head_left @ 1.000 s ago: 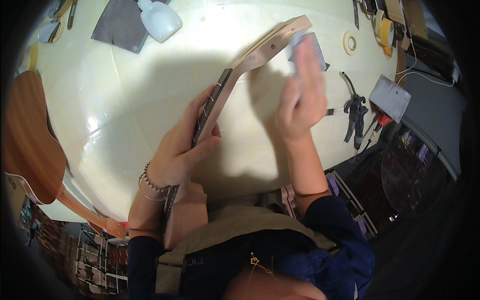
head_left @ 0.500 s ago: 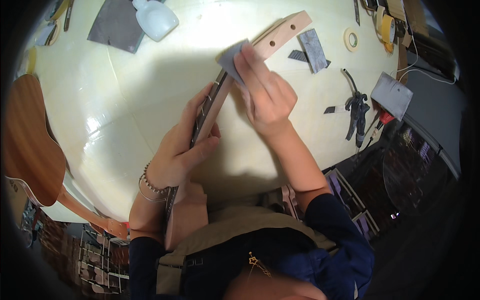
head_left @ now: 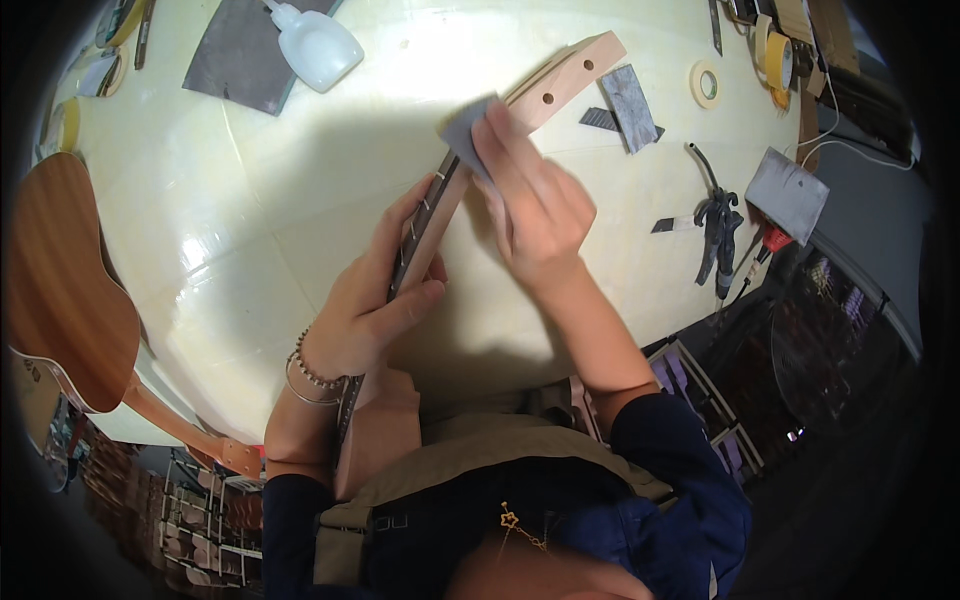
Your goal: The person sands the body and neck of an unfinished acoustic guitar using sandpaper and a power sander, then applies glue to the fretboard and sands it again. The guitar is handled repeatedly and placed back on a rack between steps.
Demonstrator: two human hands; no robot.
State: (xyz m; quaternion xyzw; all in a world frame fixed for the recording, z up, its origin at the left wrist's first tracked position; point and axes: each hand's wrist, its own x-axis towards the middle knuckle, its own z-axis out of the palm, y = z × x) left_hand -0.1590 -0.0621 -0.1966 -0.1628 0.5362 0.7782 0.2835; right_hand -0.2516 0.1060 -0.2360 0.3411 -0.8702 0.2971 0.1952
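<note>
A pale wooden instrument neck (head_left: 575,82) slants from my body up to the far right, its headstock with peg holes pointing away. Along its left side runs a dark fretboard (head_left: 428,208) with light fret lines. My left hand (head_left: 358,305) is wrapped around the middle of the neck, thumb on the near right side. My right hand (head_left: 545,215), fingers slightly blurred, presses a folded grey sheet of sandpaper (head_left: 463,132) on the neck just below the headstock. The neck's wide heel (head_left: 385,425) rests close against my apron.
On the pale table lie a white squeeze bottle (head_left: 320,52) on a dark grey sheet (head_left: 235,60), a grey sanding block (head_left: 630,108), a tape roll (head_left: 705,84), a black clamp-like tool (head_left: 716,225) and a grey square block (head_left: 788,195). A wooden guitar (head_left: 75,280) stands at the left edge.
The whole view has shifted slightly, with the table things a little lower and to the right. Both hands keep their places on the neck, the sandpaper still near the headstock.
</note>
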